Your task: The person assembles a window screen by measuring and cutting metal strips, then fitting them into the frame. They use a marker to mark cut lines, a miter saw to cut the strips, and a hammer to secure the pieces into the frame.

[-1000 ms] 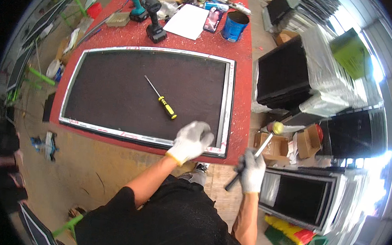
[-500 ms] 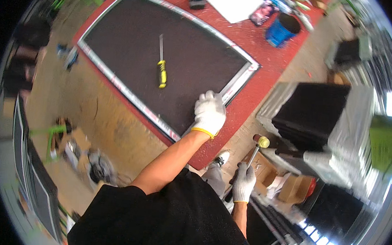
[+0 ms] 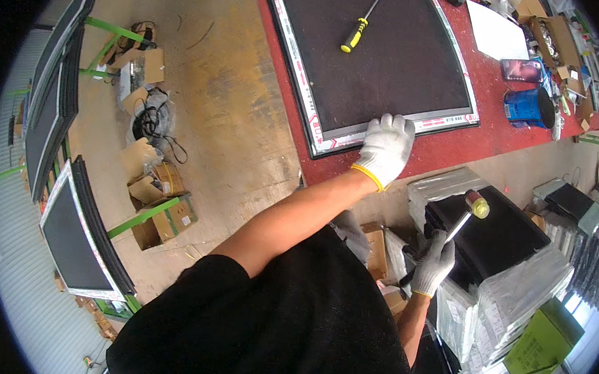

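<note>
A framed dark mesh screen (image 3: 400, 68), its border covered with white printed tape, lies on a red table. My left hand (image 3: 387, 148), in a white glove with a yellow cuff, rests at the screen's near edge with its fingers bent and closed over the frame. Off to the right, below table height, my gloved right hand (image 3: 435, 266) grips a mallet (image 3: 479, 206) by its handle; the two-faced head, yellowish and dark red, points up. On the mesh, beyond my left hand, lies a yellow-and-black screwdriver (image 3: 356, 34).
The red table (image 3: 450, 151) also bears a blue cup (image 3: 529, 109), a phone (image 3: 522, 70) and a white sheet (image 3: 496, 30). Wrapped stacked panels (image 3: 516, 288) stand at right. Cardboard boxes (image 3: 163, 222) and framed screens (image 3: 81, 230) are at left.
The view has swung to the right, so the table now sits higher in the picture. The left hand stays at the screen's near edge. The right hand still holds the mallet, now raised somewhat.
</note>
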The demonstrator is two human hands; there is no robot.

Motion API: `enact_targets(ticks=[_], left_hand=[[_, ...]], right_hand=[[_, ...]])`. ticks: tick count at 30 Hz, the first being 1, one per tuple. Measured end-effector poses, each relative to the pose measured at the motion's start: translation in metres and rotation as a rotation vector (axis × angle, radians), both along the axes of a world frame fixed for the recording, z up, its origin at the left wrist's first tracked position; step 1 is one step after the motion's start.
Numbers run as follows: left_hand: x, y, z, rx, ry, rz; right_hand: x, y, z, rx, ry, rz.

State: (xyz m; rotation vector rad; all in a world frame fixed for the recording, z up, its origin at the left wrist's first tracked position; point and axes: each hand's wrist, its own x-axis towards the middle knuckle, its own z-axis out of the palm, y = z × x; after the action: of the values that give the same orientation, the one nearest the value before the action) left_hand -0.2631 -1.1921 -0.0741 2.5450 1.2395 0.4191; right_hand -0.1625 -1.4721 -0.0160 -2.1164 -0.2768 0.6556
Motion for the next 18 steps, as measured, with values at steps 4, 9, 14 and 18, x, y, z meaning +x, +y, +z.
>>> enact_targets(ticks=[4, 9, 14, 18], left_hand=[[-0.002, -0.001, 0.002, -0.013, 0.158, -0.052], [0.024, 0.003, 0.002, 0.095, 0.039, 0.005], [0.086, 0.011, -0.003, -0.001, 0.013, -0.025], [0.117, 0.014, -0.006, 0.083, -0.005, 0.02]], right_hand=[[0.012, -0.001, -0.028, 0.055, -0.064, 0.148], [0.039, 0.025, -0.052, -0.095, -0.006, 0.079], [0.126, 0.094, -0.036, -0.017, -0.424, 0.405], [0.192, 0.157, -0.05, 0.079, -0.466, 0.614]])
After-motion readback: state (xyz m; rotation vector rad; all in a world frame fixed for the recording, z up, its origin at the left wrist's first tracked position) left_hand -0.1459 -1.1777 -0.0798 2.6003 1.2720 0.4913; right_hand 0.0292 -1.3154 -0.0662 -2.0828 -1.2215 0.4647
